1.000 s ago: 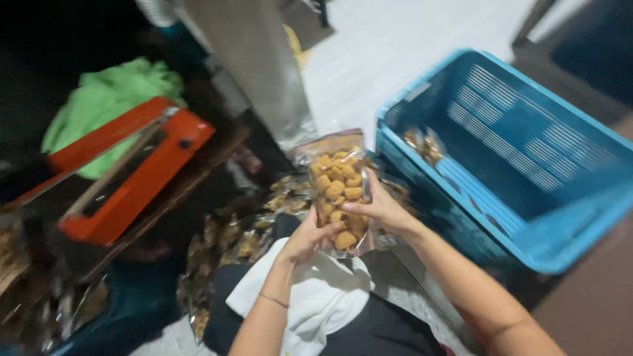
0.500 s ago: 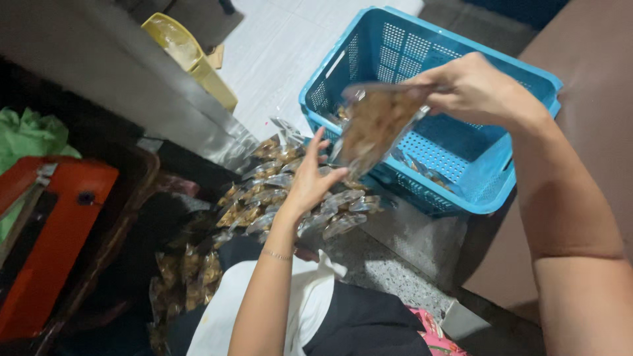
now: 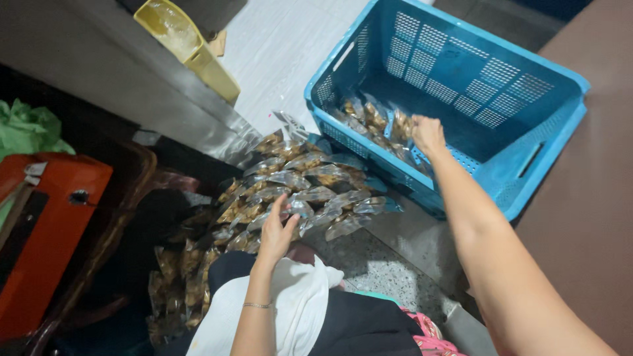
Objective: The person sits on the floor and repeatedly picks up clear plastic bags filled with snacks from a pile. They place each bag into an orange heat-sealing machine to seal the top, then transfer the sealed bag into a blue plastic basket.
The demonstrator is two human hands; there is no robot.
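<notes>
Here, clear snack packets (image 3: 297, 191) are heaped on the floor, long axes running roughly from eight to two o'clock. They are judged light, crinkly, slippery and crushable, best pinched at a sealed edge. The left hand (image 3: 275, 231) rests loosely spread on the heap. At one o'clock, the right hand (image 3: 428, 135) is curled over packets inside the blue crate (image 3: 527, 165); its grip cannot be told.

A: Where's the camera sitting here?

B: Just one view, worn on the head, looking steeply down past the person's lap. Pretty close in: both forearms run up from the bottom edge.

A: What's it facing?

B: The floor ahead. Left hand (image 3: 275, 232) sits near centre, right hand (image 3: 428, 135) further out, upper right, over the blue basket (image 3: 521, 173).
</notes>
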